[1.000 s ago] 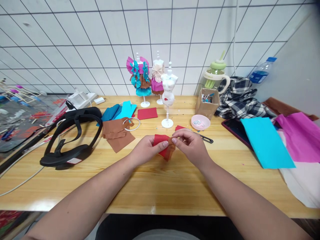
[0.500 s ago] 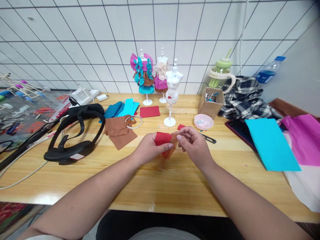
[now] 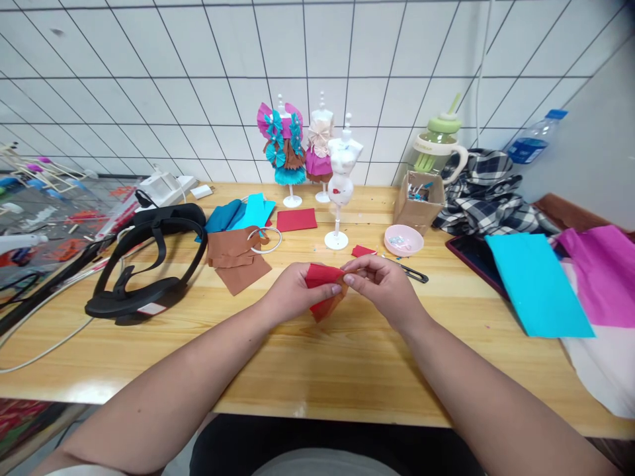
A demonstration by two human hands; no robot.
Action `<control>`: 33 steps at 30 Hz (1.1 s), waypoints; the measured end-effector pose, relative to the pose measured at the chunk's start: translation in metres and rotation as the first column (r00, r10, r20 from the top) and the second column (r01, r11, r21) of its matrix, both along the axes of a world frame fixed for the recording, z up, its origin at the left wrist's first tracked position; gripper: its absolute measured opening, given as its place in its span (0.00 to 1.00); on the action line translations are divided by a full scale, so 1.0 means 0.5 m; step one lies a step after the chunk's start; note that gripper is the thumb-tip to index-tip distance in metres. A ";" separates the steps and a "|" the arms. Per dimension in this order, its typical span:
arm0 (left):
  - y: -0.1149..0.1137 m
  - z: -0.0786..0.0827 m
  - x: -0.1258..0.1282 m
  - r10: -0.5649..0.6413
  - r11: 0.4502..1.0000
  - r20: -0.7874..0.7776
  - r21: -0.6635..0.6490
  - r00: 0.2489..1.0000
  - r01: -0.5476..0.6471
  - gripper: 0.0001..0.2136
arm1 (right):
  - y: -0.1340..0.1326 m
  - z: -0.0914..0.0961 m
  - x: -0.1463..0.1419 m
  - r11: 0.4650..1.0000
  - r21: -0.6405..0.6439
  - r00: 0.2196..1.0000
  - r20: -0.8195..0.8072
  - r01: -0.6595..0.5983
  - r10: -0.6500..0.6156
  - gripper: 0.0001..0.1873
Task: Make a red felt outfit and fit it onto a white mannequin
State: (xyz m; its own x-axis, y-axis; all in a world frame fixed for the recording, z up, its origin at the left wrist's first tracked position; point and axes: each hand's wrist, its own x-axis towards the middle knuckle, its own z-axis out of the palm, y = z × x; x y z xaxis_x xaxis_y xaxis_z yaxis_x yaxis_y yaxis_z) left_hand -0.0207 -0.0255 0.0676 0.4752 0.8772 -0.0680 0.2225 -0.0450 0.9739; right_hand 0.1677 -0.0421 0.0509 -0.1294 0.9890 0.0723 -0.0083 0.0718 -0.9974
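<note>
My left hand [image 3: 295, 295] pinches a red and orange-brown piece of crepe paper [image 3: 323, 276] between thumb and fingers, over the front middle of the table. Thumb and fingertips of my right hand [image 3: 380, 287] are closed on the right end of the same piece, close beside my left thumb. Part of the piece hangs below my left thumb. Just behind the hands stands a bare white mini mannequin [image 3: 342, 173]. A small red paper scrap [image 3: 364, 250] and a black cutter [image 3: 413, 273] lie behind my right hand.
Two dressed mannequins [image 3: 284, 149] stand at the wall. Left are brown paper pieces [image 3: 243, 274], a white ring [image 3: 276, 248] and a black headset [image 3: 143, 307]. Right are a pink dish [image 3: 403, 247], a cardboard box [image 3: 419, 208], a green-lidded jug [image 3: 436, 152] and blue paper [image 3: 543, 291].
My right hand has moved slightly left, its fingertips now closer to my left thumb on the paper. The red scrap behind it shows more fully.
</note>
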 end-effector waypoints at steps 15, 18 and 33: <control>0.007 -0.003 0.002 0.071 0.944 -0.017 0.323 0.997 -0.062 0.07 | -0.013 0.015 -0.006 0.987 0.144 0.971 0.216 0.072 -0.102 0.08; 0.009 -0.006 0.000 0.031 0.968 0.002 0.248 1.000 -0.030 0.09 | -0.014 0.019 -0.007 0.989 0.138 0.968 0.236 0.050 -0.082 0.12; 0.004 0.009 -0.003 -0.058 0.997 -0.122 -0.059 0.991 0.051 0.14 | -0.005 0.022 0.003 1.000 0.005 1.000 -0.005 -0.016 0.016 0.12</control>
State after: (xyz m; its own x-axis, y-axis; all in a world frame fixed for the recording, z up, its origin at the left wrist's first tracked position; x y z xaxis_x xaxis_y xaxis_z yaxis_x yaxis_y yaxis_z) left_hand -0.0223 -0.0235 0.0720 0.5072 0.8435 -0.1767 0.3396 -0.0072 0.9405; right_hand 0.1690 -0.0448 0.0618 -0.1443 0.9865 0.0776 -0.0150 0.0762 -0.9970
